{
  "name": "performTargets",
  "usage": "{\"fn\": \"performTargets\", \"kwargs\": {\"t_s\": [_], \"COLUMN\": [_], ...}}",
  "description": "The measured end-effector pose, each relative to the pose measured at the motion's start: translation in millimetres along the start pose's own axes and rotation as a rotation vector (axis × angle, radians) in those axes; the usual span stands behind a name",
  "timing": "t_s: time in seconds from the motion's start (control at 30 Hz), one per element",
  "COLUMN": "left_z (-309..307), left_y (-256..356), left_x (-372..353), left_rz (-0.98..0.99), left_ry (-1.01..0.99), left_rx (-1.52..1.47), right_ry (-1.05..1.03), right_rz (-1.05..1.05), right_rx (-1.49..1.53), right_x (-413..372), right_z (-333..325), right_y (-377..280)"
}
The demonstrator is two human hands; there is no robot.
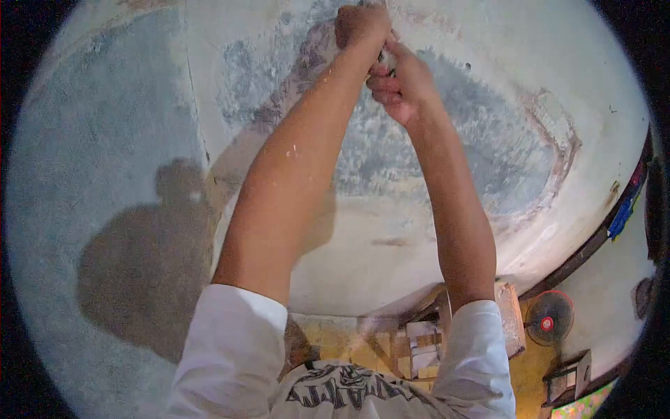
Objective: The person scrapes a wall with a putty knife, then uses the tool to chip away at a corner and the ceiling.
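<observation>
Both my arms reach up in front of a wall with patchy grey and white paint. My left hand is closed in a fist at the top of the view, against the grey patch. Just below and to the right, my right hand curls its fingers round a small pale object with dark marks. Most of that object is hidden by the fingers, and I cannot tell what it is. The two hands are close together, the left wrist overlapping the right fingertips.
A bluish wall meets the patchy one at a corner on the left, with my shadow across it. Peeling paint edges the patch on the right. Below stand a fan, a wooden box and a dark wooden stool.
</observation>
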State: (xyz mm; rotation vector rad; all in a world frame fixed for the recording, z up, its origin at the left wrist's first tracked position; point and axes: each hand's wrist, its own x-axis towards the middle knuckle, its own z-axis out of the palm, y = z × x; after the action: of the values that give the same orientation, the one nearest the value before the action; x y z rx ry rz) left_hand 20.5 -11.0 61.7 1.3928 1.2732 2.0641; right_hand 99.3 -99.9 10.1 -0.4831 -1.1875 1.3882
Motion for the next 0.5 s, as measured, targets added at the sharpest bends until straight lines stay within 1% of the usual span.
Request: {"fn": "performTargets", "kwargs": {"t_s": [0.07, 0.1, 0.17, 0.23, 0.3, 0.37, 0.4, 0.5], "left_z": [15, 21, 13, -19, -23, -15, -16, -26], "left_y": [-2, 8, 26, 54, 34, 17, 11, -10], "left_x": [-6, -11, -14, 3, -2, -3, -10, -34], "left_rz": [0.024, 0.036, -0.023, -0.132, -0.086, -0.01, -0.023, -0.025], "left_ry": [0.151, 0.243, 0.179, -0.104, -0.137, -0.189, -0.188, -0.184], "left_rx": [0.08, 0.118, 0.065, -0.139, -0.128, -0.124, -0.13, -0.154], "right_ry": [0.01, 0.004, -0.04, -0.063, -0.04, -0.006, 0.014, -0.056], "right_rz": [0.023, 0.033, 0.001, -0.038, -0.034, -0.032, -0.022, 0.104], "right_rx": [-0.003, -0.011, -0.045, -0.08, -0.102, -0.056, -0.034, -0.011], "right_x": [-12, -13, 12, 27, 26, 10, 0, -8], "right_z": [-3, -1, 1, 4, -3, 0, -1, -21], "right_y": [-1, -4, -17, -28, -14, -2, 7, 26]}}
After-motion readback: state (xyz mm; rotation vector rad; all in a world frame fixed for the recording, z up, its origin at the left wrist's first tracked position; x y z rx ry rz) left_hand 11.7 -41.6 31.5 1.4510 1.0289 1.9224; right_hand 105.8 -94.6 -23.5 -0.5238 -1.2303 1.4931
